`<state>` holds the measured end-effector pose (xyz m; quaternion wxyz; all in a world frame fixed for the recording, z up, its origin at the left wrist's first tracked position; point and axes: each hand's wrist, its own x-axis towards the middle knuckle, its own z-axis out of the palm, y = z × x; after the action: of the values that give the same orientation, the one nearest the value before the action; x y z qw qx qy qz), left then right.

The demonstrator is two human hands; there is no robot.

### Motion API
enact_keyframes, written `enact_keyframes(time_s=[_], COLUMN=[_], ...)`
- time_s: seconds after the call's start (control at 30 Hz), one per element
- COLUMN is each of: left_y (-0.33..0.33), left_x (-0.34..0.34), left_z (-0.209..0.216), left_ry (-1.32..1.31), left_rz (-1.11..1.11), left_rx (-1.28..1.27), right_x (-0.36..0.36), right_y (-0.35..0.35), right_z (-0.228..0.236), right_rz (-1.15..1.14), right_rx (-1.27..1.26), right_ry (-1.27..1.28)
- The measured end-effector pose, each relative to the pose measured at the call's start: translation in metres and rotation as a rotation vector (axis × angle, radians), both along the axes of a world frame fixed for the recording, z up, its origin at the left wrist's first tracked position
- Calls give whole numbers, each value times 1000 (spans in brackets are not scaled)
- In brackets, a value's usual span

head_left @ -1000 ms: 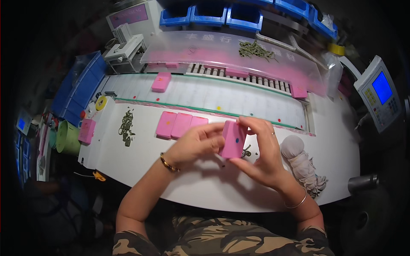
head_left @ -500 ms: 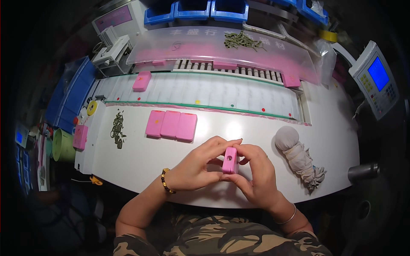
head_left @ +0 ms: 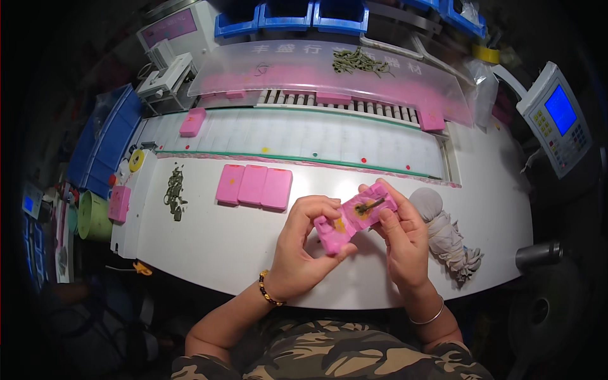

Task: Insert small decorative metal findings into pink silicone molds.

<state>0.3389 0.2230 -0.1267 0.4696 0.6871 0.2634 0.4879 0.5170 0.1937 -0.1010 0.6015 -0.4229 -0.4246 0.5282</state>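
Note:
Above the front of the table, a pink rubber mould is opened out into two halves, their inner faces showing. My left hand point(head_left: 303, 247) grips the left half point(head_left: 330, 235), which has a yellow mark inside. The other half point(head_left: 382, 190) is held by my right hand point(head_left: 405, 244), its thumb on the front edge. A dark green wax piece point(head_left: 372, 206) lies in that right half. Whether the halves are still joined at the middle I cannot tell. Three closed pink moulds point(head_left: 254, 185) lie side by side beyond my left hand.
A white cloth bundle point(head_left: 443, 228) lies beside my right hand. Dark green bits point(head_left: 175, 193) are scattered at left. Behind runs a conveyor belt point(head_left: 285, 130) with a pink mould point(head_left: 192, 122) on it. More green pieces point(head_left: 360, 61) lie on the translucent cover. A keypad display point(head_left: 558, 120) stands at right.
The mould was closed and upright between both hands; now it is opened, showing the green wax piece. My right hand has moved right. The belt's mould and coloured dots have shifted left.

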Motion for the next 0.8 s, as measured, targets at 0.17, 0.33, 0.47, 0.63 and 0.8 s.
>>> enact_keyframes(time_s=[0.17,0.33,0.47,0.63,0.8], left_y=[-9,-12,0,5,9], left_x=[8,7,9,8,8], left_z=[9,10,12,12,-3], left_ry=[-323,-500,-600,-533,-486], left_rz=[-167,-342,-323,-179,-84], left_rx=[-306,-907,-1140,-1075,-935], right_x=[9,12,-2,-8,-8], right_y=[1,7,3,0,3], right_z=[5,12,10,12,17], right_rz=[134,386,343,154,-48], right_rx=[14,105,295,409,589], right_ry=[-69,-353,-612,-825,-978])
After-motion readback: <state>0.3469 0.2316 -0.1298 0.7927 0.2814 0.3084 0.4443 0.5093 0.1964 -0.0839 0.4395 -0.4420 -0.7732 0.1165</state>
